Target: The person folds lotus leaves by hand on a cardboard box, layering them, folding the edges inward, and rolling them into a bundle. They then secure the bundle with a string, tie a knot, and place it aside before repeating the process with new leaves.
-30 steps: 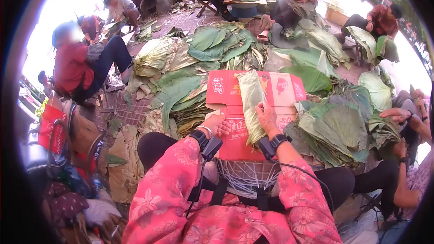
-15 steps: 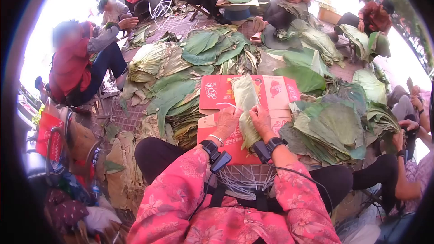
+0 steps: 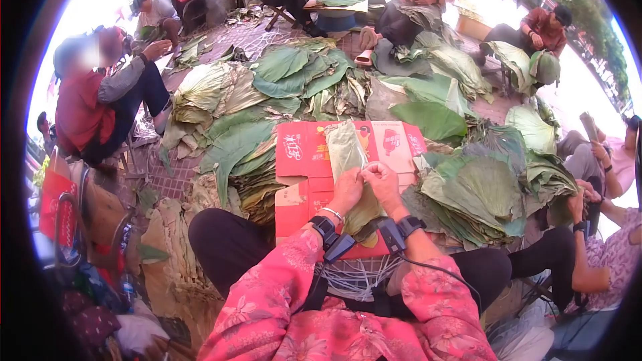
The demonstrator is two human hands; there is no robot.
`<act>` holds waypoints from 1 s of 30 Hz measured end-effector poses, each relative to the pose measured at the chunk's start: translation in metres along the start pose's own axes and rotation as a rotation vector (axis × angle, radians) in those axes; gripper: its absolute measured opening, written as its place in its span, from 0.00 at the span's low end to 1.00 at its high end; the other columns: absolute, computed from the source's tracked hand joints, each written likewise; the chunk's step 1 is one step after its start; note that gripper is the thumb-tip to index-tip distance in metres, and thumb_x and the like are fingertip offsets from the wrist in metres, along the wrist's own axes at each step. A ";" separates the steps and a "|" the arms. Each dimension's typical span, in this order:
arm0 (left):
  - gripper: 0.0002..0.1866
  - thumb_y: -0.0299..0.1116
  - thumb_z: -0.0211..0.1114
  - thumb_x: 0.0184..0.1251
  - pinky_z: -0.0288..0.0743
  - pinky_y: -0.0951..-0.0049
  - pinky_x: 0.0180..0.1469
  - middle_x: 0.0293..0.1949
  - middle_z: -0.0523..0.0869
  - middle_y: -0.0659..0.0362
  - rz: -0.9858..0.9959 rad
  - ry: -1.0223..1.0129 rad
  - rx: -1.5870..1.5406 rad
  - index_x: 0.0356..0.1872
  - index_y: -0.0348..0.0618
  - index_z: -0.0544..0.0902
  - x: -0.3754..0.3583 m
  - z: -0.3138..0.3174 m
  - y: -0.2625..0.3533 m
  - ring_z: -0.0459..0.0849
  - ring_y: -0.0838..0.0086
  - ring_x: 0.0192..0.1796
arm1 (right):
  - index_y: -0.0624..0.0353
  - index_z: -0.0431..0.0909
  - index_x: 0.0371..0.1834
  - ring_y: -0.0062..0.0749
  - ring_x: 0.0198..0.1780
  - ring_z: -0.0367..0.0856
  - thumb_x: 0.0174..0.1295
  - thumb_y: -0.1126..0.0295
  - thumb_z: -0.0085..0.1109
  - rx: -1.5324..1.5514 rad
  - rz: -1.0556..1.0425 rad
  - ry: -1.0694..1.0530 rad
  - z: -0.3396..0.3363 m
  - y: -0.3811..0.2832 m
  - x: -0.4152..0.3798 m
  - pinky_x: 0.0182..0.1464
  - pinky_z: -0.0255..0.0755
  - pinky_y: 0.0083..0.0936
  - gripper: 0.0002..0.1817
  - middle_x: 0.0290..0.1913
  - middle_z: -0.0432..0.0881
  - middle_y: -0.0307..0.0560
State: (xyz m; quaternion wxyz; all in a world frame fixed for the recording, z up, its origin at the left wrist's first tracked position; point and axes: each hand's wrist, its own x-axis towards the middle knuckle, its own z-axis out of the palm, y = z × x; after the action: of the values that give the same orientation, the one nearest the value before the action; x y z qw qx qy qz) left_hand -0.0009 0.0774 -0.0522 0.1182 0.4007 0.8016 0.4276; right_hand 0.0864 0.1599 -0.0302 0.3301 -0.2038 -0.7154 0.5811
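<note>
A long folded bundle of dried lotus leaves (image 3: 346,146) lies over the red printed cardboard (image 3: 297,190) in front of me. My left hand (image 3: 348,189) is closed across the right side of the bundle, its fingertips meeting those of my right hand (image 3: 384,186). Both hands pinch a thin white string (image 3: 365,158) at the bundle's right edge. The string's ends are mostly hidden by my fingers. Below my hands the lower end of the bundle hangs toward my lap.
Stacked green leaves (image 3: 478,190) sit right of the cardboard, and more leaf piles (image 3: 244,147) lie left and beyond it. White strings (image 3: 354,274) rest by my lap. Seated people surround the piles; a chair with a red bag (image 3: 59,194) stands at left.
My left hand has moved right, across the bundle, to meet my right hand. The string end that stuck out on the left is now at the right edge. The view has shifted slightly.
</note>
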 end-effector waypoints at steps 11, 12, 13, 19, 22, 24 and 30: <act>0.13 0.36 0.51 0.68 0.65 0.79 0.27 0.21 0.76 0.64 -0.206 -0.239 -0.552 0.34 0.39 0.81 -0.002 -0.010 0.001 0.71 0.83 0.24 | 0.62 0.78 0.26 0.33 0.38 0.77 0.50 0.66 0.63 -0.279 0.028 -0.039 -0.015 -0.038 0.028 0.41 0.70 0.29 0.10 0.35 0.79 0.47; 0.13 0.36 0.50 0.69 0.64 0.83 0.26 0.21 0.75 0.67 -0.230 -0.260 -0.592 0.35 0.39 0.81 -0.004 -0.016 0.007 0.69 0.86 0.24 | 0.62 0.78 0.26 0.38 0.38 0.77 0.50 0.64 0.63 -0.347 0.207 -0.010 -0.021 -0.056 0.026 0.41 0.71 0.32 0.11 0.35 0.79 0.48; 0.14 0.36 0.50 0.69 0.64 0.83 0.25 0.21 0.75 0.67 -0.235 -0.262 -0.572 0.35 0.40 0.81 -0.003 -0.015 0.005 0.68 0.86 0.23 | 0.61 0.78 0.27 0.43 0.38 0.77 0.50 0.61 0.64 -0.410 0.388 0.022 -0.024 -0.065 0.022 0.41 0.71 0.35 0.13 0.34 0.79 0.49; 0.13 0.36 0.53 0.66 0.68 0.74 0.25 0.15 0.75 0.62 -0.196 -0.203 -0.525 0.31 0.40 0.82 -0.003 -0.002 0.004 0.74 0.78 0.21 | 0.60 0.75 0.26 0.46 0.35 0.78 0.44 0.54 0.67 -0.938 0.259 -0.110 -0.012 -0.046 -0.042 0.36 0.71 0.36 0.20 0.31 0.80 0.53; 0.12 0.36 0.54 0.64 0.71 0.68 0.29 0.17 0.77 0.56 -0.096 -0.181 -0.321 0.30 0.39 0.81 -0.007 -0.001 0.012 0.78 0.69 0.23 | 0.60 0.75 0.25 0.48 0.33 0.78 0.43 0.56 0.68 -0.827 0.231 -0.013 -0.012 -0.026 -0.048 0.35 0.71 0.37 0.19 0.26 0.79 0.51; 0.12 0.36 0.54 0.63 0.72 0.65 0.31 0.18 0.78 0.53 0.042 -0.120 -0.156 0.30 0.39 0.81 -0.009 -0.001 0.017 0.80 0.63 0.25 | 0.60 0.75 0.25 0.47 0.33 0.78 0.42 0.57 0.69 -0.771 0.340 0.016 -0.015 -0.021 -0.044 0.36 0.71 0.37 0.18 0.26 0.79 0.51; 0.12 0.33 0.52 0.66 0.67 0.74 0.22 0.19 0.75 0.62 0.102 -0.055 -0.363 0.33 0.36 0.81 -0.016 0.009 0.012 0.72 0.79 0.18 | 0.61 0.74 0.26 0.46 0.34 0.78 0.41 0.61 0.70 -0.610 0.463 0.037 -0.022 -0.003 -0.042 0.37 0.71 0.36 0.18 0.29 0.79 0.52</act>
State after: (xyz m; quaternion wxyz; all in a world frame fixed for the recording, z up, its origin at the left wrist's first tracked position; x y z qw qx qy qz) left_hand 0.0205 0.0742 -0.0510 0.1887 0.4242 0.6864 0.5597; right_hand 0.1316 0.1465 -0.0349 0.1270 -0.4595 -0.7843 0.3970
